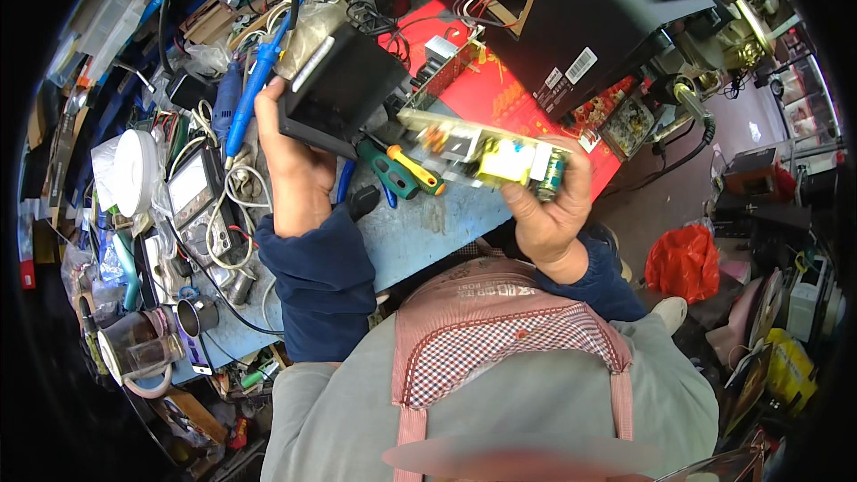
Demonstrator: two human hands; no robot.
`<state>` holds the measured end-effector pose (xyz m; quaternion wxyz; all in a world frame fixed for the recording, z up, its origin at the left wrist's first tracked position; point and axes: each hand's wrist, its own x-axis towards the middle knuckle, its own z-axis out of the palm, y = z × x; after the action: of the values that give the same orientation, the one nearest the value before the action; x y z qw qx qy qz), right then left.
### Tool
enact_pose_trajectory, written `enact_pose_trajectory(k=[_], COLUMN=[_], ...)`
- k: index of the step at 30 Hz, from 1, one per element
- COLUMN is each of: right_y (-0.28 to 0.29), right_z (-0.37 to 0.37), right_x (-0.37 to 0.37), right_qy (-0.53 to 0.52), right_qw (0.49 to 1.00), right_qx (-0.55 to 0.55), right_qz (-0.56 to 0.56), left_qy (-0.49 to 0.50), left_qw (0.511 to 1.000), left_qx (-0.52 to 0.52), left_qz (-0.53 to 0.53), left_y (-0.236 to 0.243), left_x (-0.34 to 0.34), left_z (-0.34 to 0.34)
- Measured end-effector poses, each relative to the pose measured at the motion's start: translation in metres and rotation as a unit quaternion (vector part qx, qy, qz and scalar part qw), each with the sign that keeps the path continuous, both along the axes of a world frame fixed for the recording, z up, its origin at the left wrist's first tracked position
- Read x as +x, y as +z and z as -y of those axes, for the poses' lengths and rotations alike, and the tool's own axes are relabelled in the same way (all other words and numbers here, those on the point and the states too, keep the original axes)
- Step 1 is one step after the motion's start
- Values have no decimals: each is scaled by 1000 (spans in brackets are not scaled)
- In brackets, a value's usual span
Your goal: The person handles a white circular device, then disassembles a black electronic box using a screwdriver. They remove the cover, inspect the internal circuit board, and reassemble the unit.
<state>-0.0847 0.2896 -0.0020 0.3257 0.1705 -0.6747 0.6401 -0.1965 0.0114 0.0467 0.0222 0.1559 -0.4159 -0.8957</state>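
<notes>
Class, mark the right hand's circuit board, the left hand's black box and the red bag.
Circuit board (pixel 502 162): head view, on its yellow part.
Black box (pixel 346 89): head view, on its dark middle.
Red bag (pixel 683 261): head view, on its crumpled middle.

Housing (pixel 344 89) in left hand (pixel 295 161), circuit board (pixel 489 157) in right hand (pixel 549 219); screwdriver (pixel 415 170) on workbench (pixel 428 234) between them; soldering iron (pixel 253 96) left of housing; cabinet (pixel 571 13) behind board.

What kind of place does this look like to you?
Most likely an electronics repair workshop: the right hand holds a circuit board, a yellow-handled screwdriver lies on the blue worktop, and what looks like a blue soldering iron is near the left hand.
</notes>
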Motion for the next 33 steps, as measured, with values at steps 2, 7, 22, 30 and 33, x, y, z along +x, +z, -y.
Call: enact_pose_trajectory(k=[2,7,22,30,33], right_y=[-7,-7,62,63,63], right_z=[-15,-41,-19,30,28], right_x=[-7,-11,-63,-170,-184], right_qy=[-77,-117,-13,-143,-101], right_qw=[994,931,948,788,806], right_qx=[62,341,233,528,493], right_qz=[-36,-57,218,282,310], left_qy=[-2,64,113,209,243], left_qw=[1000,996,968,899,839], left_qx=[19,63,77,-303,-445], left_qz=[22,-16,-208,-239,-200], left_y=[-8,-9,-6,2,-3], left_x=[-5,-9,-3,0,-5], left_z=[9,-6,6,9,17])
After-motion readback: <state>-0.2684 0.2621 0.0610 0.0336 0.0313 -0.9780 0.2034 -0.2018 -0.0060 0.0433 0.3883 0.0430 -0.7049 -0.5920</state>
